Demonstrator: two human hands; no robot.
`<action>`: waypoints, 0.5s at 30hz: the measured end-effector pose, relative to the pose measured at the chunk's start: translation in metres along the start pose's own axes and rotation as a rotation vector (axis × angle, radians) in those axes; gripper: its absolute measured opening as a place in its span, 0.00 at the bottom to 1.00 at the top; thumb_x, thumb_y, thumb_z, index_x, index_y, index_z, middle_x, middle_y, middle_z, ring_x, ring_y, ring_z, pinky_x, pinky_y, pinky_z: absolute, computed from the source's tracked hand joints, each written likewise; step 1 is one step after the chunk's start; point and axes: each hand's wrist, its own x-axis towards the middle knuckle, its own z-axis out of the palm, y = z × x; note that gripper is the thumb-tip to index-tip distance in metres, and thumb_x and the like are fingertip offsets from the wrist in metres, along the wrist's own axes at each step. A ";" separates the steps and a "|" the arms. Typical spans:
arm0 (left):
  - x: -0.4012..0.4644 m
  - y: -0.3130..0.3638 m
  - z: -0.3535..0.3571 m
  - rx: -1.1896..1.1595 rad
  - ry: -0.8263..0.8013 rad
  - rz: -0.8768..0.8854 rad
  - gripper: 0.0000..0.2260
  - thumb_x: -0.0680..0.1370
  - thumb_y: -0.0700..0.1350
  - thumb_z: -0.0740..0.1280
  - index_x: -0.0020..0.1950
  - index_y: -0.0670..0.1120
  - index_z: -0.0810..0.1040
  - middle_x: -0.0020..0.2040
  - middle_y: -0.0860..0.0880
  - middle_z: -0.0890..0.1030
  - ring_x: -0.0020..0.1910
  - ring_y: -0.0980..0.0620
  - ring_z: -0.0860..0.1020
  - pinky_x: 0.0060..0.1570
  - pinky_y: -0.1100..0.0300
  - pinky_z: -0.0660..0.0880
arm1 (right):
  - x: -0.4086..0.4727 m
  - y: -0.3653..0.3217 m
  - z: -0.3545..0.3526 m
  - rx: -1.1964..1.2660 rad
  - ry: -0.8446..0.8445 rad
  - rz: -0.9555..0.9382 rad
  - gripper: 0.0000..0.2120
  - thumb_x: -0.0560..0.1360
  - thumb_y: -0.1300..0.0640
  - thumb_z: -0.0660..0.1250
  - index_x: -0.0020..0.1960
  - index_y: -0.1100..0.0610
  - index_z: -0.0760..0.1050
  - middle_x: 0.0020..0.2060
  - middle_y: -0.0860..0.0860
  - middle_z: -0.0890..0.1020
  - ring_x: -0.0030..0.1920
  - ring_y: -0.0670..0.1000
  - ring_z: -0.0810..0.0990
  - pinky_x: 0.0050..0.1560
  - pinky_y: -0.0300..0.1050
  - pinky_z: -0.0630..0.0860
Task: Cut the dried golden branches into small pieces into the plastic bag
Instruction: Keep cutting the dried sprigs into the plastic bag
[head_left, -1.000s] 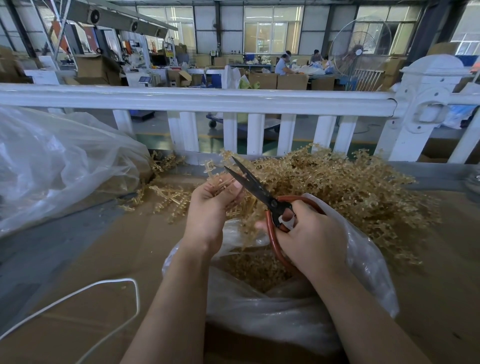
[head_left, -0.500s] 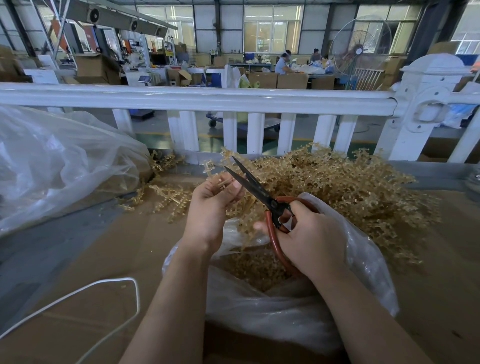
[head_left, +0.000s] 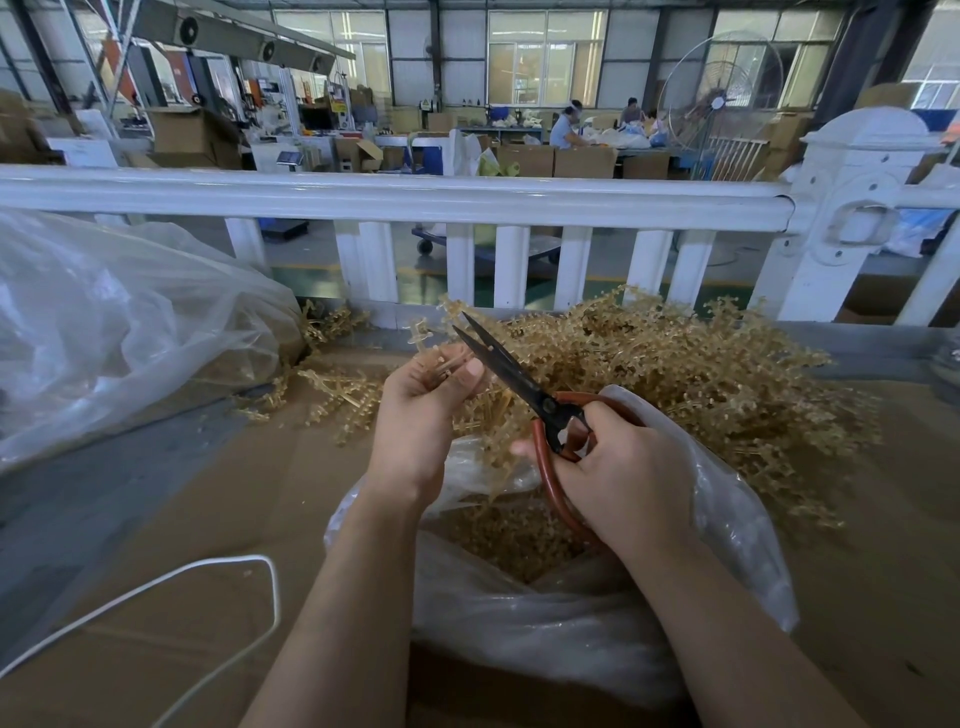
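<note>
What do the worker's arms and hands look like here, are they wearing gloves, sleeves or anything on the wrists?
No gloves: the left hand and the right hand are both bare. Both forearms are bare too, right down to the bottom edge of the picture, so no sleeve shows. No watch, bracelet or ring is visible. The thumbnail on the left hand looks short and unpainted.

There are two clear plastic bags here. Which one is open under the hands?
The plastic bag nearest the person, directly below both hands, with cut golden pieces inside. The other bag lies far left, away from the hands.
</note>
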 end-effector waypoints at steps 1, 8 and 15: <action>0.000 0.000 0.000 0.000 0.001 0.000 0.12 0.78 0.33 0.67 0.42 0.48 0.84 0.38 0.54 0.83 0.39 0.56 0.79 0.50 0.62 0.76 | 0.000 0.000 -0.001 0.001 0.004 -0.004 0.29 0.69 0.28 0.66 0.30 0.54 0.70 0.24 0.40 0.67 0.23 0.42 0.66 0.26 0.35 0.64; -0.001 0.001 0.001 0.007 0.004 0.001 0.10 0.79 0.34 0.66 0.44 0.47 0.83 0.39 0.55 0.83 0.39 0.58 0.79 0.48 0.64 0.76 | 0.001 -0.003 -0.004 0.021 -0.003 -0.007 0.29 0.69 0.28 0.64 0.30 0.54 0.66 0.22 0.42 0.66 0.22 0.44 0.64 0.24 0.36 0.61; -0.001 0.001 0.002 -0.010 0.023 -0.024 0.07 0.79 0.35 0.66 0.47 0.44 0.82 0.41 0.49 0.83 0.43 0.52 0.79 0.51 0.57 0.74 | 0.000 -0.001 -0.004 0.019 -0.031 0.003 0.29 0.70 0.28 0.62 0.30 0.54 0.67 0.24 0.41 0.68 0.24 0.43 0.66 0.26 0.36 0.63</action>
